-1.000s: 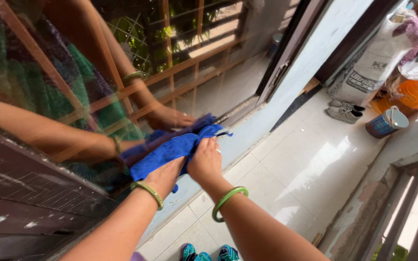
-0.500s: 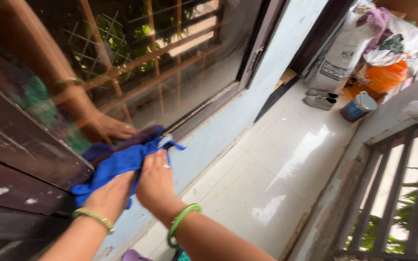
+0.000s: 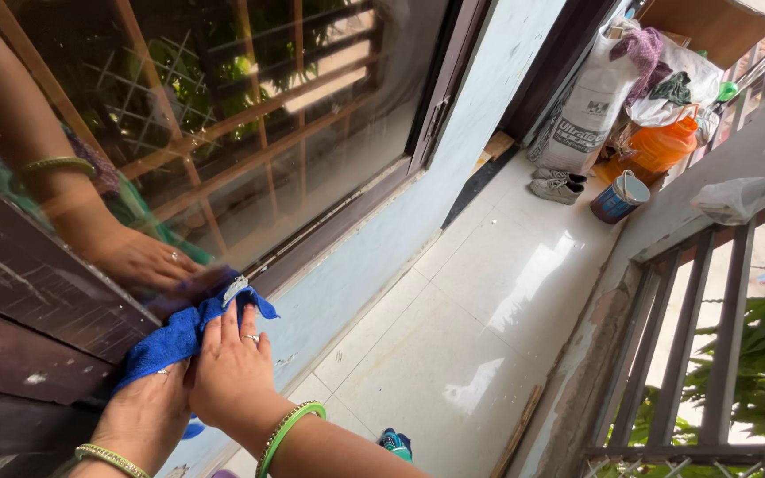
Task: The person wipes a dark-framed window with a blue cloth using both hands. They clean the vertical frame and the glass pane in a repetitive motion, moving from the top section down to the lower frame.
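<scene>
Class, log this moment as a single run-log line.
left hand: pressing blue cloth | right hand: on cloth | surface: window frame below glass | floor: white tiles

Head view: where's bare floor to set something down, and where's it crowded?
Free: the white tiled floor between the pale blue wall and the railing. Crowded: the far end, with sack, orange container, bucket and shoes. At the window frame, both the left hand and right hand press the blue cloth.
</scene>
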